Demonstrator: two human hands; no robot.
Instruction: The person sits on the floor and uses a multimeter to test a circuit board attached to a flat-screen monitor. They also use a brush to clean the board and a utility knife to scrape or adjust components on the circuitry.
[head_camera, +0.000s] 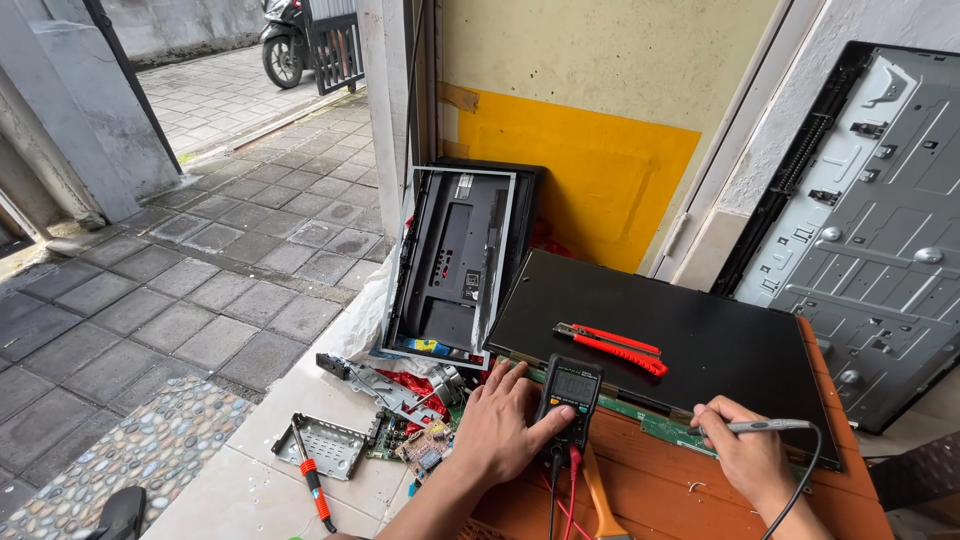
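Left hand (497, 425): lies flat, fingers loosely spread, thumb pressed on the front of the meter (570, 400); no grip around it.
Meter: dark, upright on the near edge of the wooden table (700, 490), touching the left hand's right side; its leads (560, 490) run down out of frame.
Right hand (750, 455): closed in a pinch on the probe (765, 426), held like a pen, tip pointing left.
Probe tip: at the green board strip (655, 425) along the near edge of the black panel (700, 350); contact too small to make out.
Cutter (610, 345): red, on the panel, far from both hands.
Left of table: loose boards and metal parts (400, 410) on the tiles, a screwdriver (312, 480) near them.
Hidden: meter reading unreadable; probe cable and both forearms cut off at the bottom edge.
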